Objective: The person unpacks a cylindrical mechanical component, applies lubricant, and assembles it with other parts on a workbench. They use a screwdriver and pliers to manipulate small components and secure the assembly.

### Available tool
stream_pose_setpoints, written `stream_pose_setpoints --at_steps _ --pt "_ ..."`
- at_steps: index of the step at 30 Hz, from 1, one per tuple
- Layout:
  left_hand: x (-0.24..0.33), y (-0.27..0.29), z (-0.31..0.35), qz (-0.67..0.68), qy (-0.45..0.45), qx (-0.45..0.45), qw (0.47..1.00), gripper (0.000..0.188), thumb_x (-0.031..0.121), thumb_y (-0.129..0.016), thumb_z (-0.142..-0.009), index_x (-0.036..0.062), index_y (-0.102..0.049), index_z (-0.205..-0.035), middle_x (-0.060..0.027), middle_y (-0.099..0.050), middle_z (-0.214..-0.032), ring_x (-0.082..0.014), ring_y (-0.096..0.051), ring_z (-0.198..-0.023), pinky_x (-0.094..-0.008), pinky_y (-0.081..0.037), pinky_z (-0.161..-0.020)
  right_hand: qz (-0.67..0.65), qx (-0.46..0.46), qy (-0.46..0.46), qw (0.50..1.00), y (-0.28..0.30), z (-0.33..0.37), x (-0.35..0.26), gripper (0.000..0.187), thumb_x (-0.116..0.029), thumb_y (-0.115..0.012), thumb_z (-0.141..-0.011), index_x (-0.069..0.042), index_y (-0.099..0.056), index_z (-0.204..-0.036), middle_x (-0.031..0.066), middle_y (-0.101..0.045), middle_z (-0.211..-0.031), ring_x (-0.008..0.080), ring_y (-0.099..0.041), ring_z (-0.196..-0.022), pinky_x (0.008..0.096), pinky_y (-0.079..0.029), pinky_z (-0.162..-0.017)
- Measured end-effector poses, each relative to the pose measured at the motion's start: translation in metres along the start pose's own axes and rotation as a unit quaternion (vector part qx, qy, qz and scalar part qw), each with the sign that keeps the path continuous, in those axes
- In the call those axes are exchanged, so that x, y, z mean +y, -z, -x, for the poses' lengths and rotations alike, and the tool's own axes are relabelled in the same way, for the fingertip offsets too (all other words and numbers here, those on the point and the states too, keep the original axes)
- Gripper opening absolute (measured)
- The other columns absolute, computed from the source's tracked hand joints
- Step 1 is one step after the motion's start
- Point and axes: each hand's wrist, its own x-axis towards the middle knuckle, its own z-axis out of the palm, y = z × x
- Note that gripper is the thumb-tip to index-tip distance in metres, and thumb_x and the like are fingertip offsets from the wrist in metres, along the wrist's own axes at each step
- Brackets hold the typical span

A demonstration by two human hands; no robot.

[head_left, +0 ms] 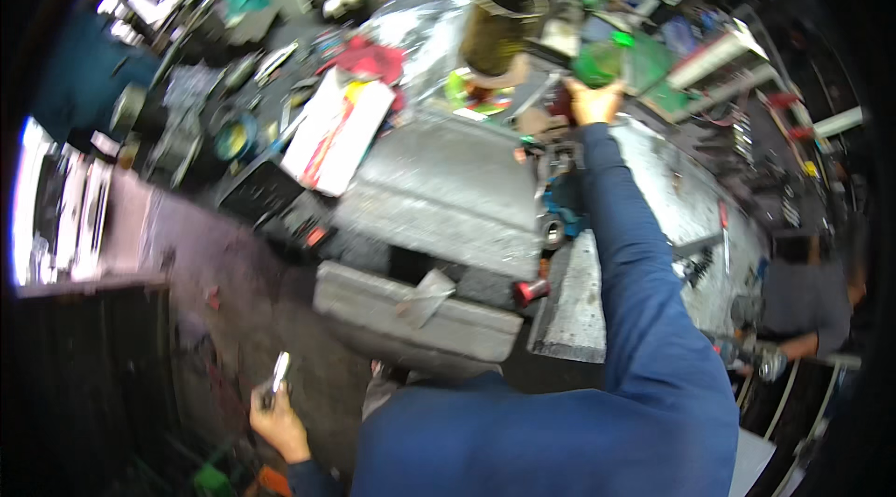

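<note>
My right hand (595, 105) reaches across the bench, its fingers closed round a green see-through bottle (598, 66) with a bright green cap. Low on the left, away from the bench, my left hand (278, 427) grips a short shiny metal cylinder (281, 368) that points upward; its exact kind is too blurred to make out. Between my arms lies a large grey metal block (448, 189), with a second grey block (417, 310) in front of it across a dark gap. A dark open-topped cylinder (499, 30) stands left of the bottle.
A white and red box (338, 131) lies left of the grey block, near a red cloth (369, 60) and clear plastic sheeting (420, 21). Loose tools and parts crowd both sides. A red-ended handle (531, 292) juts out at the front. Another person (807, 296) is at the far right.
</note>
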Motion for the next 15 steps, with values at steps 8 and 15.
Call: stream_pose_setpoints --at_steps 8,15 --pt "-0.008 0.008 -0.028 0.134 -0.02 0.001 0.991 0.015 -0.004 -0.073 -0.092 -0.0039 -0.069 -0.106 -0.0097 -0.075 -0.098 -0.013 -0.071 -0.089 -0.0261 -0.056 -0.082 0.028 -0.074 0.091 0.993 0.061 -0.026 -0.027 0.063 -0.048 -0.086 -0.084 0.003 -0.07 -0.118 0.0136 -0.076 -0.111 0.0258 -0.069 -0.101 0.0385 -0.052 -0.093" --pt "-0.03 0.045 -0.068 0.196 -0.041 -0.04 0.979 0.018 -0.006 -0.075 -0.091 -0.0032 -0.069 -0.108 -0.0079 -0.074 -0.1 -0.0124 -0.07 -0.09 -0.0248 -0.056 -0.081 -0.172 -0.298 0.204 0.916 0.236 0.126 -0.296 0.04 -0.023 -0.074 -0.089 -0.006 -0.07 -0.125 0.017 -0.067 -0.122 0.0292 -0.065 -0.107 0.0408 -0.052 -0.091"
